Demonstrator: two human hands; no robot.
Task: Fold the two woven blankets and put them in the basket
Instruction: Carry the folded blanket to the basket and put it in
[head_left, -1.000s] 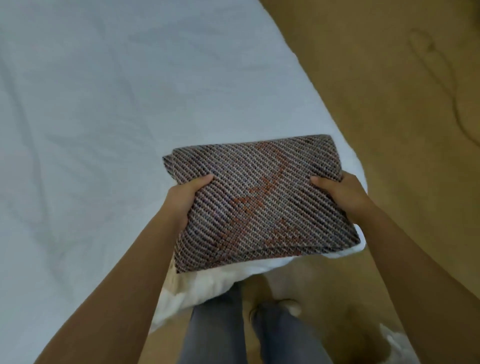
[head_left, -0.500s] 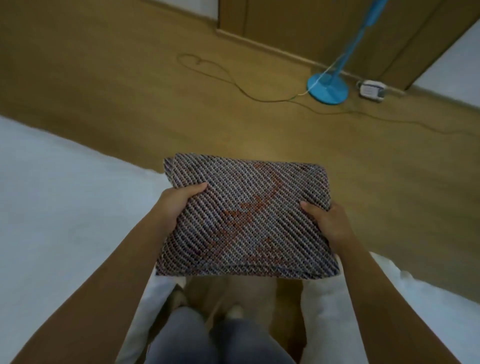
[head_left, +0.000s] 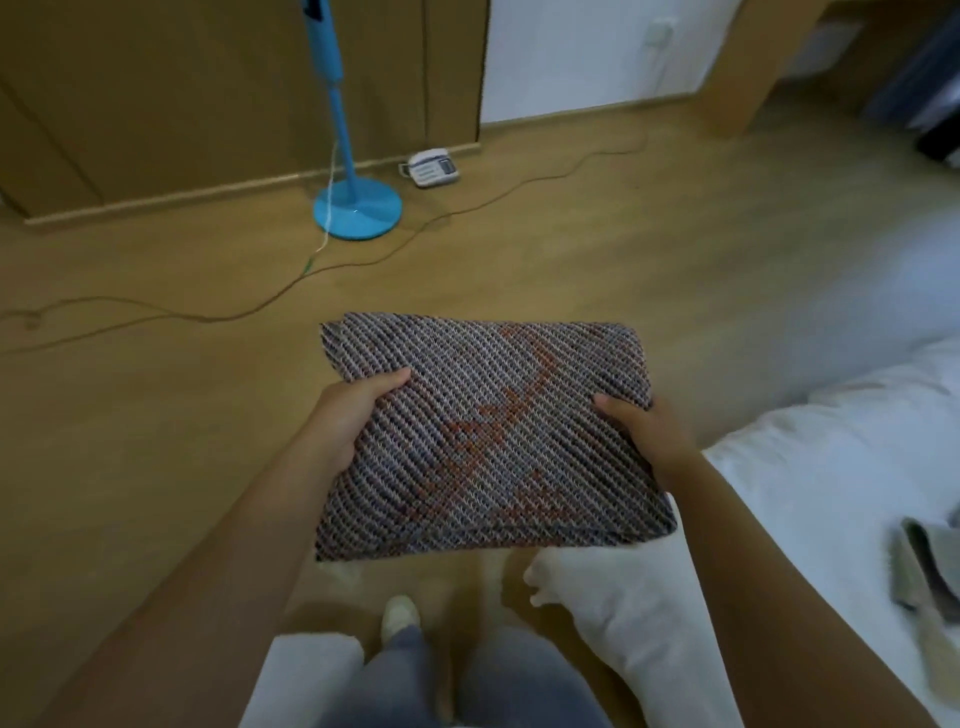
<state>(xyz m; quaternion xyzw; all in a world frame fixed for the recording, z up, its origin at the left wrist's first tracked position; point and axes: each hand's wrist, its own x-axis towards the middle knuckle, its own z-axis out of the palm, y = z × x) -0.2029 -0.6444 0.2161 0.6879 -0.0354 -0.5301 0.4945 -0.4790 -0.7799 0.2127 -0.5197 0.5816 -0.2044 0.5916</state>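
Fingers of 2 hands, 1 folded blanket

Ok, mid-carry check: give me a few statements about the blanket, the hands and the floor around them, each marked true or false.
1. The folded woven blanket is held by both hands, the left hand on its left edge and the right hand on its right edge. True.
2. The blanket is resting flat on the white bedding. False: it is held up in the air over the wooden floor; the bedding lies to the right.
3. A blue stand is on the floor ahead. True.
4. The basket is visible just ahead of the blanket. False: no basket shows in this view.
5. A cable runs across the floor. True.
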